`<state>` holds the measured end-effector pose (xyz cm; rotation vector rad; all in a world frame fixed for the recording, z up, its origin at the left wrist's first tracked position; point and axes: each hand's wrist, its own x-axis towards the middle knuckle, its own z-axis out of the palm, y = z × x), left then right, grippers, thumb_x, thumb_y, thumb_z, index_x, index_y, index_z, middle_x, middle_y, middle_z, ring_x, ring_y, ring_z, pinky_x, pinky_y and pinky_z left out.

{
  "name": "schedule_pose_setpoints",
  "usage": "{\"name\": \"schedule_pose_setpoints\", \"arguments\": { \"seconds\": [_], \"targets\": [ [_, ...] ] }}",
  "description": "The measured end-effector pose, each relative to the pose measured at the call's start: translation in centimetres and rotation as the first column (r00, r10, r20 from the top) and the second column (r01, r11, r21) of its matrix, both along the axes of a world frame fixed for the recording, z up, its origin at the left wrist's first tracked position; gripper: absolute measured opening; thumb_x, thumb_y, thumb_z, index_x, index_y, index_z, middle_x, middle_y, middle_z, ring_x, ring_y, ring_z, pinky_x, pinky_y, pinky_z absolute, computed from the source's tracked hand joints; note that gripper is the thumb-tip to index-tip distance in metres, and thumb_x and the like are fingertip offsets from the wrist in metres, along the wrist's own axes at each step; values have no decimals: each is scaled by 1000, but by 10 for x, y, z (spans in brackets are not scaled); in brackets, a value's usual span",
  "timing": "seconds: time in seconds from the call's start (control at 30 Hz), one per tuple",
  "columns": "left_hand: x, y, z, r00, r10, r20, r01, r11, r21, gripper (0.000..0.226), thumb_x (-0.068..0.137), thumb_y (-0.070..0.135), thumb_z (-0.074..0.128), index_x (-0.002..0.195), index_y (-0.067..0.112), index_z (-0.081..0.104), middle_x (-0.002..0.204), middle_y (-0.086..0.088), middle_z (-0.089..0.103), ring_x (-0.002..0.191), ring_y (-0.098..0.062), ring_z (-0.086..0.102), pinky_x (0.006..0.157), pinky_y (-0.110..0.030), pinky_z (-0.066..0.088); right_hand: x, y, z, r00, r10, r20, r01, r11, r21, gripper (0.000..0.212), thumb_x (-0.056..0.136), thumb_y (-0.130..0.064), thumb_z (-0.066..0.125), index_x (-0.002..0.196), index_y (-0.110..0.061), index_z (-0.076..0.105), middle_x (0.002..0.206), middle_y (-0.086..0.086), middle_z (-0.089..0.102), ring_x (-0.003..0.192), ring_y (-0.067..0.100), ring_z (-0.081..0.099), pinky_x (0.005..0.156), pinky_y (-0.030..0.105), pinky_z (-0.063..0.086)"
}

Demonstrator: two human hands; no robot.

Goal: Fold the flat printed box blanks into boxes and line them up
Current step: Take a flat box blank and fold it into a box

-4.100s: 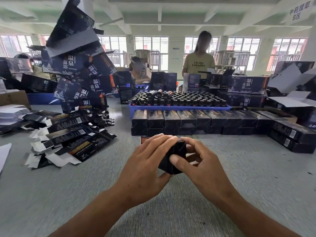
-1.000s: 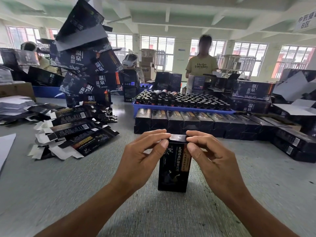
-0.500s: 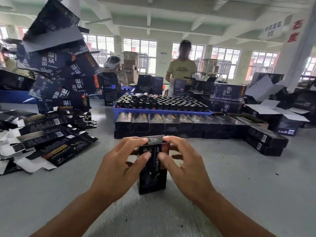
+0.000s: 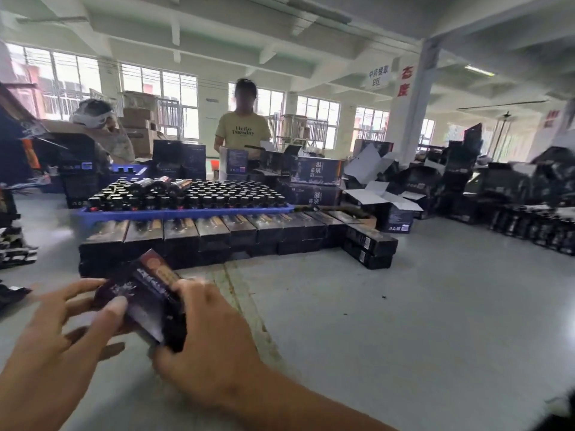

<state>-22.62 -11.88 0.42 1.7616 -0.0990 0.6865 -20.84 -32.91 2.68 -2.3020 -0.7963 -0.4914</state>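
Big grey table (image 4: 404, 321) in a warehouse-type room, stock stacked all over. As for progress: a decent row (image 4: 217, 234) of folded boxes is already lined up across the middle, lying side by side in front of a blue tray (image 4: 183, 213) full of bottles, with a couple more stacked at the right end. So a good chunk is done.

One more box (image 4: 146, 293) is in hand right now — tilted, held low near the table at lower left, just short of the row. Right hand (image 4: 208, 334) is wrapped around its near end, fingers curled over it. Left hand (image 4: 62, 337) has its fingers spread fairly wide, thumb pressing on the box face; it's blurry, so I can't tell how firm that hold is. The box looks folded up, though whether its ends are tucked shut is hard to say.

What's left — this one joins the row, and flat blanks (image 4: 15, 250) are lying at the far left edge, so I'd guess there's plenty more folding ahead.
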Motion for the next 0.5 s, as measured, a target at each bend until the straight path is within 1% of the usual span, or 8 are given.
{"name": "schedule_pose_setpoints", "arguments": {
  "seconds": [0.07,0.13,0.2,0.27,0.33,0.37,0.43,0.5],
  "targets": [
    [5,-2,-10,998,51,-24,-49,995,87,76,63,81,72,128,47,55,114,12,66,76,-16,76,60,-40,62,19,-15,6,991,-136,-1,136,990,49,60,80,-46,66,128,-31,33,129,-1,46,103,20,56,85,40,56],
    [11,0,-19,993,70,-97,-48,975,216,83,61,91,60,134,52,49,112,26,60,75,-10,75,62,-39,61,46,-43,15,951,-306,-34,308,948,86,50,82,-46,64,121,-29,37,126,-1,46,98,16,57,80,35,58],
    [14,4,-30,981,70,-180,-16,960,280,78,60,94,54,129,61,49,110,33,55,74,-3,73,63,-34,60,72,-82,21,858,-509,-74,513,857,56,46,86,-41,64,123,-24,42,128,1,48,102,18,57,84,37,57],
    [15,8,-34,975,91,-204,-15,937,348,71,55,96,54,120,68,50,106,33,54,73,-1,71,67,-34,60,92,-125,17,709,-696,-112,696,716,-47,46,90,-35,62,130,-18,48,136,5,49,116,24,54,95,42,51],
    [14,10,-36,972,70,-222,27,914,406,61,55,87,60,113,71,51,105,27,55,77,1,70,71,-33,59,100,-158,7,579,-797,-169,788,601,-135,47,93,-28,58,137,-18,51,142,5,49,129,28,46,105,47,44],
    [15,11,-36,976,55,-210,42,902,430,56,57,80,63,111,72,53,106,25,55,79,2,68,72,-31,59,102,-167,2,540,-822,-184,811,566,-150,46,93,-25,56,138,-18,52,143,5,51,132,28,44,108,49,41],
    [13,8,-35,980,34,-197,70,866,495,49,62,69,66,109,73,53,108,30,53,86,10,63,70,-20,55,106,-172,-3,510,-852,-116,831,523,-190,35,94,-20,52,128,-18,61,140,3,55,133,28,42,110,51,36],
    [10,5,-36,984,40,-172,73,795,602,46,72,58,74,110,72,52,112,38,48,94,17,56,65,-6,48,111,-167,-4,509,-861,-3,831,492,-260,26,95,-18,49,114,-19,66,135,1,58,132,29,42,109,54,33]
  ]
}}
